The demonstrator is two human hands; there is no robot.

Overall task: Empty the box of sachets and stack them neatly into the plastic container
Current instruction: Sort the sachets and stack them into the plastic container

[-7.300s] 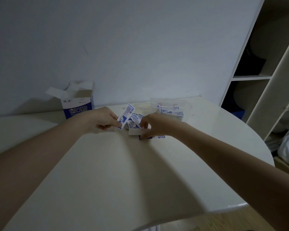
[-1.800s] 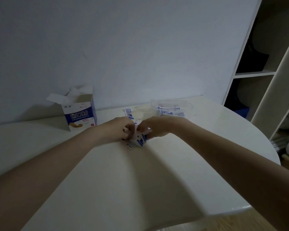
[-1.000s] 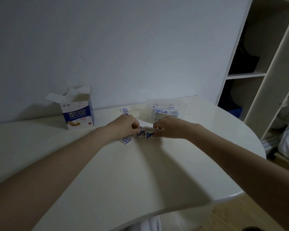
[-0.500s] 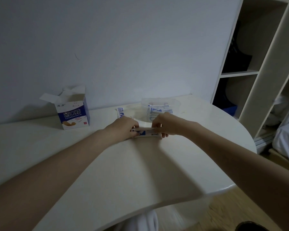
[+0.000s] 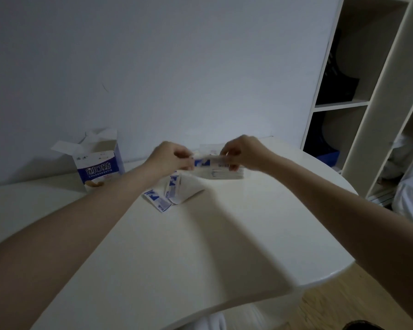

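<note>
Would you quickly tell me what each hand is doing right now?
Left hand: pinching one end of the sachet bundle.
Right hand: pinching its other end.

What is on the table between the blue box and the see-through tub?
In the head view, a few loose sachets lie on the table between the box and the plastic container, under the left hand.

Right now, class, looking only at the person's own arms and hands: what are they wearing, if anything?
Nothing shows. The left hand and right hand are bare, with no gloves, rings or watch visible. Both forearms are uncovered right to the picture's edges, so no sleeve or cuff shows. The picture is dim and slightly blurred, so fine marks cannot be judged.
</note>
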